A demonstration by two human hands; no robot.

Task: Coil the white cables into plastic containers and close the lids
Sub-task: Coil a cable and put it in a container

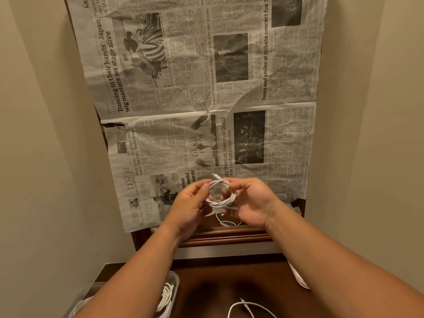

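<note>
Pinching white cable (pixel 226 199), wound in neat loops, fingers (pixel 202 188) of left hand (pixel 190 203), right hand (pixel 252 200)

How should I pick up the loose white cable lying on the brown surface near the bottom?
Probably pinch the loose cable at the top of its curved loop, near the plug end, coming straight down from above. It lies flat on the brown surface, so a sideways grip would catch nothing. The rest runs out of view.

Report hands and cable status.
Left hand and right hand pinch the coiled white cable. Loose cable trails beneath. Nothing in the way.
</note>
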